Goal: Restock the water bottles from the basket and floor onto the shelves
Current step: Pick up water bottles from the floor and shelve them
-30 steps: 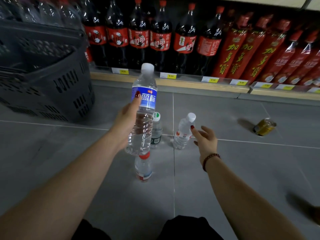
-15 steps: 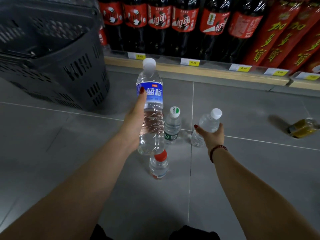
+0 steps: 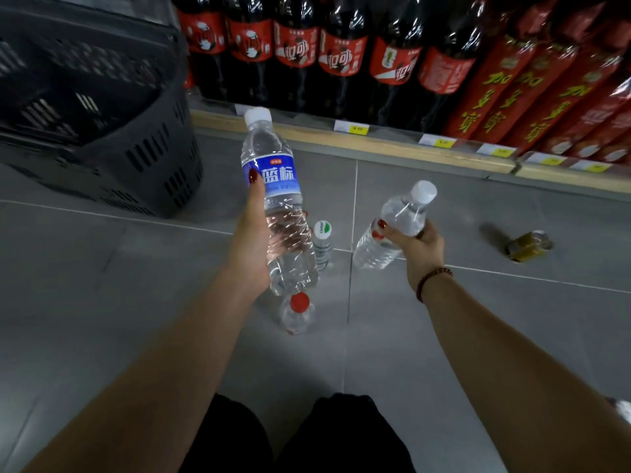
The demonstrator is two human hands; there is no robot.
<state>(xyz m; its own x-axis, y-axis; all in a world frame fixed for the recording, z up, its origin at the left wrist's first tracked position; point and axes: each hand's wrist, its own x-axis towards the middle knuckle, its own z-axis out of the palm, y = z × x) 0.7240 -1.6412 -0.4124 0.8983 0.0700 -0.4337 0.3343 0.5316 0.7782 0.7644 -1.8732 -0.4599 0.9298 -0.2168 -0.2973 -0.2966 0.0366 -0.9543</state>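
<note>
Head view: pick-up is the step in hand. The left hand [image 3: 251,240] grips the blue-label bottle [image 3: 276,199] upright above the floor [image 3: 102,302]. The right hand [image 3: 418,245] is curled round a tilted small bottle [image 3: 392,227]. A green-cap bottle [image 3: 322,244] and a red-cap bottle [image 3: 297,314] stand on the floor near the shelf edge [image 3: 392,145]. Next, I judge, both held bottles need a shelf with room, since this one holds cola [image 3: 341,56].

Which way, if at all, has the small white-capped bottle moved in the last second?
Yes. The right hand grips the white-capped bottle, tipped rightward away from the standing green-capped bottle.
</note>
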